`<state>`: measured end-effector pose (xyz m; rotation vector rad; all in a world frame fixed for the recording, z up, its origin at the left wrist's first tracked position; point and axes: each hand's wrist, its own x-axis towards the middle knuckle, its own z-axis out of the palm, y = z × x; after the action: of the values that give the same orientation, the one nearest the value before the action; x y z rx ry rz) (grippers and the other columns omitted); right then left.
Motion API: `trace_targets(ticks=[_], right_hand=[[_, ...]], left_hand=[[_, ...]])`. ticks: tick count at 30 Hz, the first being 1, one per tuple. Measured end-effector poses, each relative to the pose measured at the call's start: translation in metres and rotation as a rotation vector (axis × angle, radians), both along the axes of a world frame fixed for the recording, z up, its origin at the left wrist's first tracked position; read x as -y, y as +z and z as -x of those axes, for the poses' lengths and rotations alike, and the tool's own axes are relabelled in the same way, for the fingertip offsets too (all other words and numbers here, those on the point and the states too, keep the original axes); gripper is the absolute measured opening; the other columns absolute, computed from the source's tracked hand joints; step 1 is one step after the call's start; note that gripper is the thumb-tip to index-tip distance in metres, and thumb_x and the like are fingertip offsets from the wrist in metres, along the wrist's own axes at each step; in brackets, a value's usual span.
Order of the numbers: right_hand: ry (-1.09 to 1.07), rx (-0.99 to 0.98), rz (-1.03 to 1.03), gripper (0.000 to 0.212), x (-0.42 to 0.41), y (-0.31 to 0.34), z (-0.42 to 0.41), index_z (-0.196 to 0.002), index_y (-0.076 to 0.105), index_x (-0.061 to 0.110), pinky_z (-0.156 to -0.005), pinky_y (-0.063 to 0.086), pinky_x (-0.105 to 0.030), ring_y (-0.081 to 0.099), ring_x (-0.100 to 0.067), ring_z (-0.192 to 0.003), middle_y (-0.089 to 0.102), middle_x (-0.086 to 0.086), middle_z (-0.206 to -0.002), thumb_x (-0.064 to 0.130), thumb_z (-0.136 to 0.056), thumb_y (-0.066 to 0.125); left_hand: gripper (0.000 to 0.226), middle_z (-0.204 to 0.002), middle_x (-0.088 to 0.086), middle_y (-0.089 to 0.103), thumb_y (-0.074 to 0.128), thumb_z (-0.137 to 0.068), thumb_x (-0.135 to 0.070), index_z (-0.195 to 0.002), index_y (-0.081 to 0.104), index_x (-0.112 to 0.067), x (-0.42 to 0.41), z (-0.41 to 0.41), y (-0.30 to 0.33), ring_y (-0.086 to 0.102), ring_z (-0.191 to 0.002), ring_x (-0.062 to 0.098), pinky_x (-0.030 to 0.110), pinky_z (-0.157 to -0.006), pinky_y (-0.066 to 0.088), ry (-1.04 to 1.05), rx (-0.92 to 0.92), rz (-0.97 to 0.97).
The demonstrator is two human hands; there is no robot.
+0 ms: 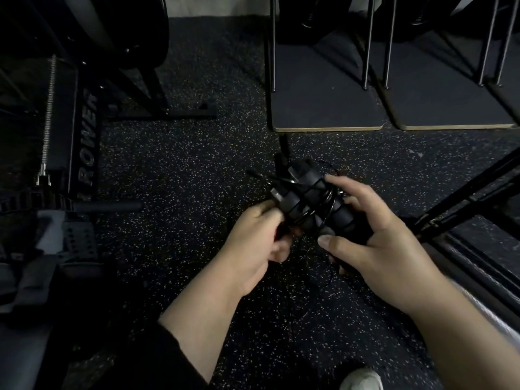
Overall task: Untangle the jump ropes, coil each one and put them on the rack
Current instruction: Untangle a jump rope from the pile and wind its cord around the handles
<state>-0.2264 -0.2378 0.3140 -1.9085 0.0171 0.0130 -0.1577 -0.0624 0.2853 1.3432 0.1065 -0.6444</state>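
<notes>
A bundle of black jump rope handles (308, 197) with thin black cord wound around them is held above the speckled floor, mid-frame. My left hand (259, 243) grips the bundle's lower left end, fingers curled around it. My right hand (377, 237) cups the bundle from the right, thumb pressed on its near end and fingers over the top. More thin cord (323, 277) hangs in loose loops below the bundle, hard to make out against the dark floor. One black handle end (282, 153) sticks up behind the bundle.
A rowing machine (84, 153) fills the left side. Two dark boards with light edges (326, 119) carry upright metal rods at the back right. Black tripod-like legs (472, 198) slant in from the right. A shoe tip (361, 380) shows at the bottom.
</notes>
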Motion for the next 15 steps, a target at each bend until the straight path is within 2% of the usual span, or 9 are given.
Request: trace_targets(ticks=[2,4,6,7,9,10,11,13,15], right_hand=[[-0.021,-0.005,0.042,0.075,0.001,-0.005,-0.001,-0.132,0.046,0.063,-0.071,0.057,-0.025,0.068,-0.014,-0.076,0.066,0.029,-0.106,0.011,-0.088,0.077],[-0.029,0.003,0.083,0.075,0.003,-0.008,-0.003,-0.131,0.046,0.064,-0.072,0.054,-0.022,0.067,-0.009,-0.077,0.065,0.031,-0.105,0.012,-0.088,0.077],[-0.029,0.011,0.093,0.075,0.004,-0.009,-0.005,-0.129,0.046,0.065,-0.075,0.049,-0.013,0.066,0.002,-0.086,0.062,0.036,-0.108,0.01,-0.088,0.077],[-0.032,0.011,0.106,0.076,0.005,-0.011,-0.006,-0.128,0.046,0.067,-0.076,0.047,-0.01,0.065,0.006,-0.09,0.06,0.038,-0.11,0.01,-0.089,0.077],[-0.055,0.015,0.14,0.078,0.006,-0.013,-0.01,-0.125,0.044,0.07,-0.074,0.047,-0.007,0.063,0.01,-0.09,0.058,0.043,-0.113,0.01,-0.089,0.077],[-0.075,0.02,0.145,0.078,0.008,-0.015,-0.011,-0.125,0.043,0.071,-0.074,0.046,-0.006,0.063,0.011,-0.09,0.057,0.044,-0.111,0.01,-0.089,0.078],[-0.094,0.02,0.153,0.079,0.01,-0.017,-0.012,-0.124,0.042,0.071,-0.074,0.046,-0.004,0.063,0.012,-0.092,0.057,0.046,-0.109,0.01,-0.089,0.078],[-0.115,0.026,0.177,0.08,0.012,-0.018,-0.014,-0.122,0.04,0.073,-0.075,0.045,-0.002,0.061,0.013,-0.098,0.057,0.048,-0.107,0.011,-0.088,0.079],[-0.119,0.037,0.189,0.082,0.013,-0.018,-0.015,-0.12,0.04,0.075,-0.076,0.043,-0.001,0.06,0.014,-0.101,0.056,0.048,-0.108,0.011,-0.088,0.079]], left_hand=[[0.034,-0.092,0.01,0.059,0.041,-0.105,-0.03,-0.09,0.068,-0.016,-0.002,0.002,-0.003,0.03,-0.054,0.009,0.027,-0.052,0.02,-0.007,-0.082,0.14],[0.069,-0.102,0.01,0.063,0.034,-0.096,-0.072,-0.105,0.075,-0.018,-0.005,0.001,-0.007,0.031,-0.059,0.01,0.03,-0.055,0.019,-0.084,-0.078,0.191],[0.098,-0.108,0.007,0.065,0.033,-0.073,-0.093,-0.122,0.07,-0.017,-0.004,-0.002,-0.009,0.033,-0.061,0.009,0.028,-0.054,0.023,-0.145,-0.059,0.192],[0.095,-0.109,0.006,0.064,0.038,-0.072,-0.091,-0.123,0.067,-0.017,-0.003,-0.003,-0.009,0.035,-0.062,0.008,0.027,-0.055,0.024,-0.164,-0.06,0.201],[0.058,-0.112,0.004,0.062,0.05,-0.087,-0.06,-0.125,0.063,-0.018,0.0,-0.006,-0.009,0.038,-0.064,0.007,0.027,-0.057,0.026,-0.176,-0.07,0.21],[0.051,-0.117,0.005,0.061,0.049,-0.089,-0.043,-0.131,0.061,-0.017,0.001,-0.007,-0.009,0.038,-0.065,0.008,0.027,-0.059,0.026,-0.188,-0.075,0.218],[0.056,-0.123,0.008,0.059,0.046,-0.09,-0.039,-0.139,0.057,-0.014,0.0,-0.007,-0.01,0.037,-0.067,0.009,0.028,-0.06,0.026,-0.195,-0.082,0.236],[0.076,-0.134,0.01,0.057,0.043,-0.091,-0.064,-0.147,0.052,-0.014,0.0,-0.01,-0.011,0.033,-0.069,0.011,0.033,-0.063,0.021,-0.208,-0.093,0.283],[0.107,-0.144,0.008,0.06,0.028,-0.074,-0.093,-0.147,0.054,-0.019,0.0,-0.011,-0.009,0.031,-0.07,0.012,0.036,-0.065,0.017,-0.232,-0.076,0.308]])
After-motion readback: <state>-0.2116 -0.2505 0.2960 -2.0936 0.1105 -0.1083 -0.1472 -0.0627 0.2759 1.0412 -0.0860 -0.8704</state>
